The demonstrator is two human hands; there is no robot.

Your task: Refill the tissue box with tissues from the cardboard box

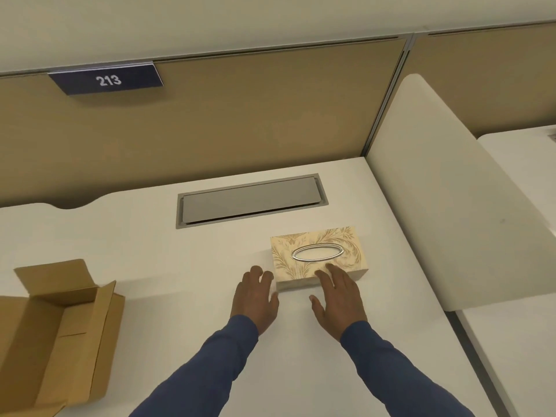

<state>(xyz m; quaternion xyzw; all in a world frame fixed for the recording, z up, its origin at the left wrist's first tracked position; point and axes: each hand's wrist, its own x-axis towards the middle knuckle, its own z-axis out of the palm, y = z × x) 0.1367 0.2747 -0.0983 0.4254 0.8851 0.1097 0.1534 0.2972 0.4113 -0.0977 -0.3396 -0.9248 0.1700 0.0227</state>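
Observation:
A cream tissue box [346, 245] with a gold leaf pattern and a silver oval opening stands on the white desk [168, 251], right of centre. My left hand [255, 299] is at the box's near left corner with its fingers spread, and the fingertips touch or nearly touch the box. My right hand [338, 296] lies with its fingers on the near top edge of the box, also spread. Neither hand grips anything. An open brown cardboard box [54, 335] sits at the desk's near left; the part of its inside that shows holds nothing.
A grey cable hatch [251, 201] is set into the desk behind the tissue box. A tan partition wall carries a dark sign reading 213 [108, 80]. A white side divider [445, 191] rises on the right, with another desk [520, 155] beyond it.

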